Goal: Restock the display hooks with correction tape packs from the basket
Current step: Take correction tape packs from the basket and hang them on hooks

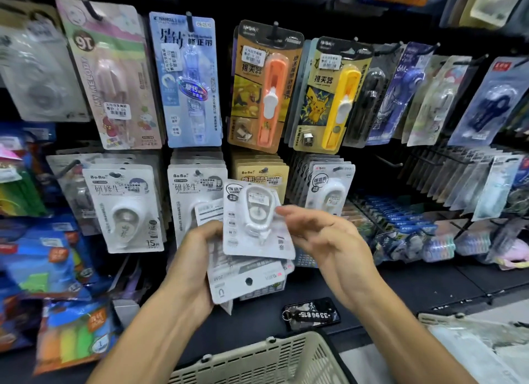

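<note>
Black pegboard display wall (323,17) with metal hooks, dark shelf ledge (429,283) below it, pale speckled floor (492,352) bottom right, dim lighting.

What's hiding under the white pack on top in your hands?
Under the white blister pack, more white card packs fan out in the left hand. Their fronts are covered.

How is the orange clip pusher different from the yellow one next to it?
The orange clip pusher sits on a tan card, while the yellow clip pusher sits on a yellow card showing a yellow cartoon creature. The orange one hangs further left and a little higher than the yellow one. Both have a white slider, a white price sticker, a black card top, and hang from hooks.
</note>
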